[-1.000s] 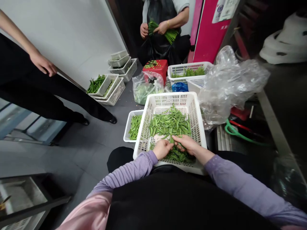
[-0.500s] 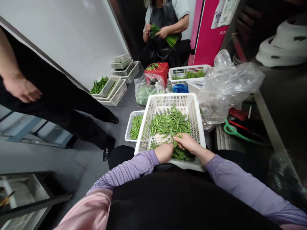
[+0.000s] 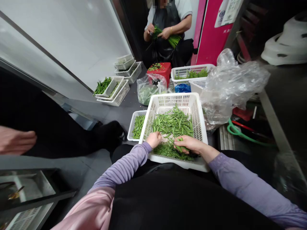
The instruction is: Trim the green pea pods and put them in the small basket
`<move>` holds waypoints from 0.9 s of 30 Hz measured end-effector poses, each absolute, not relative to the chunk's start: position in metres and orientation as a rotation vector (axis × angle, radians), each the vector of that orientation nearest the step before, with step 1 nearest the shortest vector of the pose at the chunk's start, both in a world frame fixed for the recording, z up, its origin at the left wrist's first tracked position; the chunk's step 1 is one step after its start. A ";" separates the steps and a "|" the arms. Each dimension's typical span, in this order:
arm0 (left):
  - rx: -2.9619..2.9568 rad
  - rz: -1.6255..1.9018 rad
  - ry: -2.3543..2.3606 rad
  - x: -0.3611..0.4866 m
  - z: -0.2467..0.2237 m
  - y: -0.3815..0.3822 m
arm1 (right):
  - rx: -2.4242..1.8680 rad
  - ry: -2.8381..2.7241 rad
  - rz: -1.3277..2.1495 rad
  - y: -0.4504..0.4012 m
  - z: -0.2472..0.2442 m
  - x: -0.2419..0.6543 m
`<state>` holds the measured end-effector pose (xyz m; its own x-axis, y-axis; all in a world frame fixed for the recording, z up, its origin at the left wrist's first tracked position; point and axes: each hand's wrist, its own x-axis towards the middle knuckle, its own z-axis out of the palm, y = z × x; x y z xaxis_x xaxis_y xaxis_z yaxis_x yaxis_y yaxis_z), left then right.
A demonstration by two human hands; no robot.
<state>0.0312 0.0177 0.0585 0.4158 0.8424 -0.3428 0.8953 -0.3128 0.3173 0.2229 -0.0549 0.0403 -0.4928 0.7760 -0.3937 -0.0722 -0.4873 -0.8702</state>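
Observation:
A white plastic basket point(image 3: 200, 121) sits before me, with a heap of green pea pods point(image 3: 174, 123) in its far and middle part. Nearer to me in it lies a pile of fine green trimmings point(image 3: 169, 150), with a pale patch between the two. My right hand point(image 3: 192, 143) is closed around a few pea pods at the right, above the trimmings. Over the basket's left side is my left hand point(image 3: 153, 139), its fingers curled together; whatever they pinch, if anything, is too small to make out.
A smaller basket of pods point(image 3: 138, 126) stands at the left. Farther off are stacked baskets point(image 3: 117, 97), a red stool point(image 3: 165, 71), plastic bags point(image 3: 223, 92) and a basket of greens point(image 3: 189, 68). One person sits holding green stalks point(image 3: 174, 40); another person's legs point(image 3: 72, 127) are at the left.
My hands, together before, have come apart: the left has moved left and slightly away from me, while the right stays with pods in it. The person at the left has stepped nearer.

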 end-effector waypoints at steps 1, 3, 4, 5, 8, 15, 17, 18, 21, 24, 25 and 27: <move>2.170 -0.187 1.588 0.025 0.056 0.025 | -1.094 -1.122 2.044 -0.055 0.040 0.224; 2.158 -0.241 1.661 0.017 0.056 0.030 | -1.079 -1.112 2.069 -0.054 0.040 0.225; 2.216 -0.236 1.615 0.016 0.059 0.027 | -1.093 -1.110 2.070 -0.054 0.040 0.225; 2.310 -0.210 1.519 0.017 0.063 0.022 | -1.115 -1.110 2.065 -0.054 0.040 0.225; 2.594 -0.160 1.111 0.029 0.079 -0.001 | -1.190 -1.129 2.031 -0.052 0.040 0.225; 2.465 -0.479 0.759 0.053 0.098 -0.002 | -1.271 -1.665 1.840 -0.056 0.045 0.225; 2.186 -0.439 0.720 0.051 0.096 0.005 | -1.230 -1.805 1.736 -0.058 0.050 0.224; 2.004 -0.392 0.719 0.050 0.094 0.008 | -1.221 -1.810 1.680 -0.059 0.053 0.223; 1.481 -0.123 0.764 0.047 0.082 0.007 | -1.278 -1.716 1.499 -0.060 0.060 0.219; 1.245 0.166 0.750 0.047 0.062 -0.002 | -1.292 -1.699 1.289 -0.061 0.062 0.213; 1.255 0.197 0.741 0.047 0.055 -0.004 | -1.304 -1.682 1.189 -0.061 0.061 0.211; 1.445 0.119 0.786 0.041 0.041 -0.004 | -1.389 -1.535 0.978 -0.059 0.059 0.214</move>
